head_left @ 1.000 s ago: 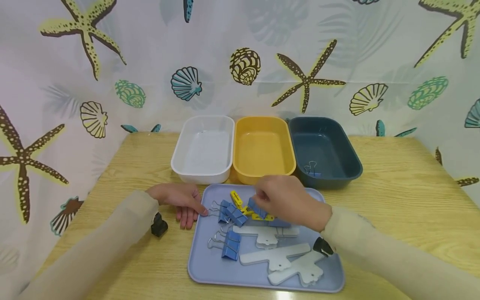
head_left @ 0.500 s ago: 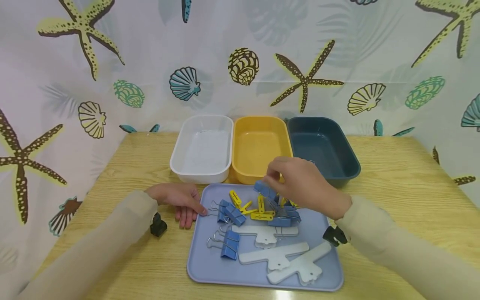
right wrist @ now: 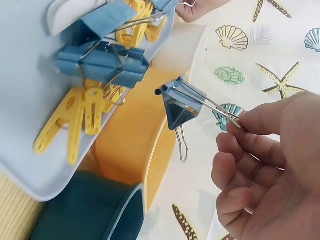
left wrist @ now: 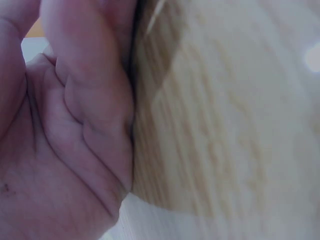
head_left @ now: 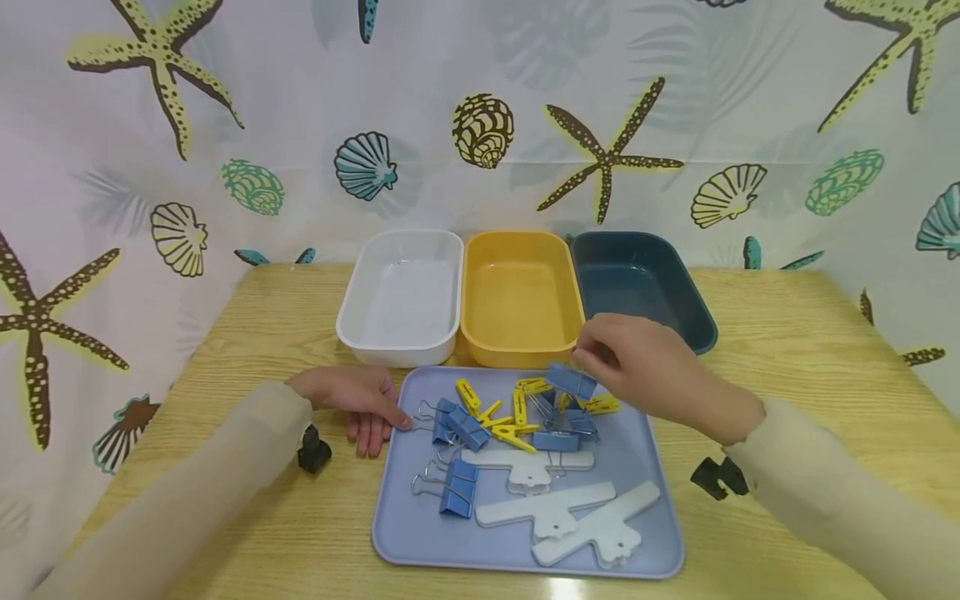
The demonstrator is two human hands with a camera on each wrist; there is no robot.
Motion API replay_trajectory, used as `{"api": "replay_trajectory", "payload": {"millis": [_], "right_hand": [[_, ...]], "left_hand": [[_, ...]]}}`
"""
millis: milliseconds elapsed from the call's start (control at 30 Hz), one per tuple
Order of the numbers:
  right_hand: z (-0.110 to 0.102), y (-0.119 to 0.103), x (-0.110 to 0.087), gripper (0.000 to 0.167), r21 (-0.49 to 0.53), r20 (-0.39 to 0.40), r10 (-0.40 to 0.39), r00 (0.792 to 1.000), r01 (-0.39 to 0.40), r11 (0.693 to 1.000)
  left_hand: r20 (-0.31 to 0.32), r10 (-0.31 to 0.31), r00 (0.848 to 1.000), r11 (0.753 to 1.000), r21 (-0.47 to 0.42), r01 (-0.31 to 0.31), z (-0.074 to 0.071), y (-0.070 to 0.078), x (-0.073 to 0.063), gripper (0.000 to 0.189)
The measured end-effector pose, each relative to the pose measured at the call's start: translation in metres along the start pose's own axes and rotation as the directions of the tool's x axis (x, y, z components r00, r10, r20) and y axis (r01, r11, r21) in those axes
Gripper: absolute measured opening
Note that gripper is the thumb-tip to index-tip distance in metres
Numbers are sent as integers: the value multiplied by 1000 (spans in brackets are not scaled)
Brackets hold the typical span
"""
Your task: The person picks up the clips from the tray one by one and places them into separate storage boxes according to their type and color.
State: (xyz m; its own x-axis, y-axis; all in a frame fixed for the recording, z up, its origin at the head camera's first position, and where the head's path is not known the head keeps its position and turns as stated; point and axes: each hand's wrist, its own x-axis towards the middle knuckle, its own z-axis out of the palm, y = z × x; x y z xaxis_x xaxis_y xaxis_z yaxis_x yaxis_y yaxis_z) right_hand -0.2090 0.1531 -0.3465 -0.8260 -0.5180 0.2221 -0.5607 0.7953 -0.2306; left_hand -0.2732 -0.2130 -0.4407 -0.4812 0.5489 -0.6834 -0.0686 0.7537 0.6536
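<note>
Pinching blue binder clip (head_left: 572,380) by one wire handle, between thumb and forefinger of right grip (head_left: 651,367). Seen from head: hanging left of fingertips and slightly below, long axis roughly crosswise, tilted down to right. Suspended above tray (head_left: 423,546), near far edge, toward far-right corner; short of yellow bin (head_left: 521,308) and dark blue bin (head_left: 632,292), over neither. Resting left grip (head_left: 351,404) on worktop (head_left: 787,333), fingers relaxed, thumb at tray's left edge, well apart from clip. Can read no brand, label or writing.

Above a smooth lavender rectangular plastic tray (head_left: 442,546), a blue triangular metal clip (right wrist: 181,106) is gleaming; beneath, a tan wood-grained bench (head_left: 300,533) is shining.
</note>
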Motion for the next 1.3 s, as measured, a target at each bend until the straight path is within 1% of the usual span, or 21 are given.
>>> {"api": "replay_trajectory", "payload": {"millis": [167, 267, 333, 400, 467, 533, 600, 700, 800, 1033, 1167, 1233, 1300], "right_hand": [[-5, 12, -16, 5, -29, -19, -8, 1000, 7, 1000], [-7, 18, -25, 4, -41, -4, 14, 1000, -14, 999], [-7, 20, -29, 5, -32, 32, 47, 998, -46, 998], [-8, 22, -32, 7, -10, 93, 101, 991, -100, 995], [-7, 23, -34, 10, 7, 154, 149, 977, -152, 988], [-6, 23, -36, 14, 17, 209, 196, 958, -204, 979], [-3, 25, -37, 17, 15, 241, 216, 946, -226, 974], [2, 27, -40, 17, 12, 259, 213, 942, -223, 975], [7, 27, -42, 18, 15, 269, 193, 944, -205, 979], [16, 25, -43, 22, 51, 300, 169, 939, -193, 980], [17, 25, -42, 16, 3, 298, 180, 937, -189, 982], [16, 25, -40, 11, -33, 280, 186, 942, -185, 982], [15, 23, -36, 10, -50, 258, 176, 950, -169, 984]], "left_hand": [[10, 5, 1000, 1000, 3, -5, 0, 0, 0, 39], [10, 4, 1000, 1000, 5, -4, 0, 0, 0, 39], [7, 2, 1000, 1000, 8, -2, 0, 0, 0, 39], [7, 0, 1000, 1000, 9, 0, 0, -1, 0, 39], [7, 0, 1000, 1000, 8, 0, -1, -3, 1, 40], [8, 3, 1000, 1000, 5, -3, -1, -4, 1, 40], [11, 6, 1000, 1000, 4, -6, -1, -4, 1, 40], [14, 8, 1000, 1000, 3, -8, -1, -3, 1, 40], [10, 9, 1000, 1000, 2, -9, 0, -1, 0, 39], [6, 0, 1000, 1000, 0, 0, -1, -1, -1, 39], [8, 1, 1000, 1000, 2, -1, -1, -2, 0, 40], [9, 1, 1000, 1000, 3, -1, -1, -1, 0, 40], [9, 0, 1000, 1000, 3, 0, -1, -2, 1, 40]]}}
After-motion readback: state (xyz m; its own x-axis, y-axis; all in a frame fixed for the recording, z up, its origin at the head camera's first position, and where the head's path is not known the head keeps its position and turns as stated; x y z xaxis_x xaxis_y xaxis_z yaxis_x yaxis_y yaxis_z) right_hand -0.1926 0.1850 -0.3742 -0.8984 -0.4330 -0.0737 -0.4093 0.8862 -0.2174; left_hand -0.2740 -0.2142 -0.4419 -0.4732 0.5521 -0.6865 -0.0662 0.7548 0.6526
